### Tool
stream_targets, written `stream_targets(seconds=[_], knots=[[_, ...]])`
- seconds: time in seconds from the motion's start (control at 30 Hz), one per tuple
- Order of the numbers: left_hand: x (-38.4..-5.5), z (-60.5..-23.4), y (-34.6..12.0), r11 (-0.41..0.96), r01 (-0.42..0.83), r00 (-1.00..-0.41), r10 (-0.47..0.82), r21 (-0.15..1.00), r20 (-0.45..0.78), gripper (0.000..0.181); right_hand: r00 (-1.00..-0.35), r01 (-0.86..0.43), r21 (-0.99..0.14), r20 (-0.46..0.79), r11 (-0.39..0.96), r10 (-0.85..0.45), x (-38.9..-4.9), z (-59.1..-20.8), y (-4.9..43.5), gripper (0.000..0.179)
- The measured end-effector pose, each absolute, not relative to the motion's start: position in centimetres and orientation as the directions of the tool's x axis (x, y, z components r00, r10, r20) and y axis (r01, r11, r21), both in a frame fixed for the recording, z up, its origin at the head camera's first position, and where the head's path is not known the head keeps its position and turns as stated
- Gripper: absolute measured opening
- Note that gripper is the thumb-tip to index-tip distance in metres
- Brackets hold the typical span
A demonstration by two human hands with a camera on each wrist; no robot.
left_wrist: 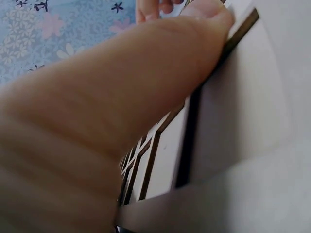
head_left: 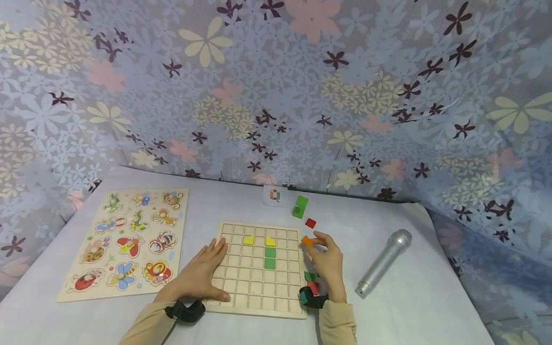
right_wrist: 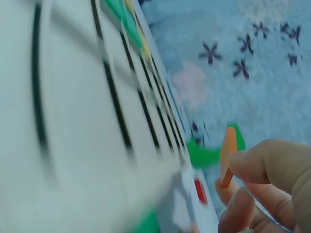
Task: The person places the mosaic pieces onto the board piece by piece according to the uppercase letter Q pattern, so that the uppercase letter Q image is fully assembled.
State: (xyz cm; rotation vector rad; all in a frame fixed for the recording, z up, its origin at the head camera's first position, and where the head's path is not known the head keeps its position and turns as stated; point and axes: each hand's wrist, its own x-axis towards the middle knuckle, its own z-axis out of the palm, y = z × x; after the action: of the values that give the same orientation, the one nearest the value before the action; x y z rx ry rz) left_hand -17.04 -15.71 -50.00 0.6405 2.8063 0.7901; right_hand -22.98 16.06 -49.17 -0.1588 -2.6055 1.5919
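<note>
A square wooden grid board (head_left: 244, 289) lies at the middle of the table. My left hand (head_left: 201, 274) rests along its left edge with the fingers straight and the thumb near the front corner. Close to the board's upper right edge, my right hand (head_left: 330, 259) pinches a thin orange tile (head_left: 307, 241), seen nearly edge-on in the right wrist view. Two yellow pieces with a slanted side (head_left: 249, 240) sit in an upper row. Two green square tiles (head_left: 270, 258) fill cells below the right yellow one.
Behind the right hand are a green block (head_left: 300, 207) and a red tile (head_left: 310, 223). Red and green pieces (head_left: 313, 287) lie partly hidden by the right wrist. A picture card (head_left: 275, 196) is at the back, an insect puzzle (head_left: 129, 242) left, a silver microphone-shaped cylinder (head_left: 385, 263) right.
</note>
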Motion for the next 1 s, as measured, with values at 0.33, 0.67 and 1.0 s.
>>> stream_targets(seconds=[0.33, 0.67, 1.0], knots=[[-17.3, -50.2, -16.1, 0.771, 0.362, -0.898, 0.439, 0.524, -0.024, 0.124, -0.963, -0.255, -0.804, 0.165, 0.537, -0.211, -21.9, -48.5, 7.3, 0.038], [-17.3, -50.2, -15.9, 0.772, 0.36, -0.898, 0.439, 0.524, -0.029, 0.123, -0.96, -0.231, -0.882, 0.138, 0.41, -0.244, -21.9, -49.5, 5.4, 0.036], [-17.3, -50.5, -15.9, 0.773, 0.362, -0.898, 0.439, 0.522, -0.028, 0.123, -0.941, -0.327, -0.773, 0.214, 0.544, -0.262, -21.9, -50.5, 5.0, 0.03]])
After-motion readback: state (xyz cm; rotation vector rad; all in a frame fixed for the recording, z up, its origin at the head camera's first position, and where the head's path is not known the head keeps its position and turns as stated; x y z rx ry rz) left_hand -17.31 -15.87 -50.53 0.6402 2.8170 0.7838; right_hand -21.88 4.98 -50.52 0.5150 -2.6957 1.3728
